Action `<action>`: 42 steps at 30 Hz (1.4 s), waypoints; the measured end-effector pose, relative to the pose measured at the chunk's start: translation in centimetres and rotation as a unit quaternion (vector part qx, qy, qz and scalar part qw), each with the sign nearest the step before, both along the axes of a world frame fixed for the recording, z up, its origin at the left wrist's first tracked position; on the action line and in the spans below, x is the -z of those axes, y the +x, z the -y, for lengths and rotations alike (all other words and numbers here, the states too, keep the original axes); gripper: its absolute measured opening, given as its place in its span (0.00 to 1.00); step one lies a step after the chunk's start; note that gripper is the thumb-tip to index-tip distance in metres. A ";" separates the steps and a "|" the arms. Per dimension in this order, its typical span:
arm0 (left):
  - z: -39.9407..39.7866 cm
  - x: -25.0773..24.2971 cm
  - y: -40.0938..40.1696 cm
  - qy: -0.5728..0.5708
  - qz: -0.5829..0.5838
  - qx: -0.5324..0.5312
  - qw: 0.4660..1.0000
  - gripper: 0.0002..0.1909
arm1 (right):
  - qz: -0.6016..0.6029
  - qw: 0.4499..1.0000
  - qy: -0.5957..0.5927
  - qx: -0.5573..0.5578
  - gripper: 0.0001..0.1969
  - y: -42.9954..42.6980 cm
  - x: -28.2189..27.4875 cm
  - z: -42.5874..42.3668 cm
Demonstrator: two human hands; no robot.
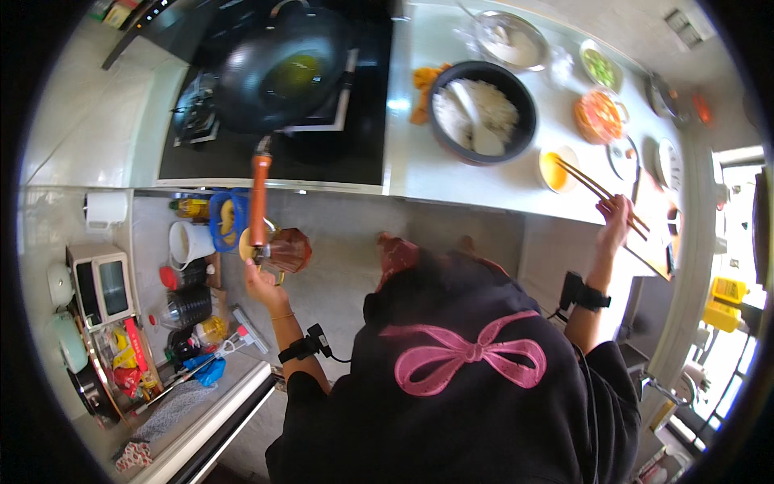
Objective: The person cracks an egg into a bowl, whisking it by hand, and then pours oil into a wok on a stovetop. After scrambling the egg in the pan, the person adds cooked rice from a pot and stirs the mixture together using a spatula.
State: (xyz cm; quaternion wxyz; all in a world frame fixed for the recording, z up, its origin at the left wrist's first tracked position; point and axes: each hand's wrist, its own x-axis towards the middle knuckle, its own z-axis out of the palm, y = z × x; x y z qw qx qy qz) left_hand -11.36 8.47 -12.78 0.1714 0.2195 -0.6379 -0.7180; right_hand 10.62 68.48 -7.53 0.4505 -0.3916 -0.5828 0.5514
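My left hand (pixel 266 287) is closed at the brass-coloured handle of an amber ribbed glass pot (pixel 291 250). This grip is partly hidden, just below the end of the wok's red-brown handle (pixel 260 196). The black wok (pixel 281 72) stands on the hob with yellowish oil in its bottom. My right hand (pixel 615 219) holds a pair of wooden chopsticks (pixel 583 179), their tips in a small bowl (pixel 572 163) of beaten egg. Between the wok and this bowl, a dark inner pot (pixel 525 115) holds white rice and a white rice paddle (pixel 478 124).
An orange cloth (pixel 421 103) touches the rice pot. Behind are a metal bowl (pixel 541 42) with white contents, a bowl of chopped greens (pixel 600 66) and a glass bowl of orange-red pieces (pixel 600 115). A cutting board (pixel 648 257) lies at right. Bottles and a microwave (pixel 103 287) stand at left.
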 end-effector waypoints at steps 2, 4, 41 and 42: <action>-2.0 0.8 2.7 0.008 0.009 0.007 1.000 0.18 | 0.061 0.995 0.017 -0.083 0.11 -0.4 -0.7 -1.3; -6.2 -0.6 4.4 0.023 0.027 0.003 0.999 0.18 | 0.075 0.989 0.036 -0.124 0.10 -0.7 0.3 -2.7; -45.7 -3.0 -24.7 0.095 -0.124 0.229 0.961 0.20 | 0.166 0.980 -0.082 -0.073 0.08 -2.0 -0.6 -0.3; -46.0 -2.5 -25.0 0.088 -0.123 0.238 0.959 0.21 | 0.170 0.978 -0.087 -0.083 0.08 -2.2 -1.2 0.1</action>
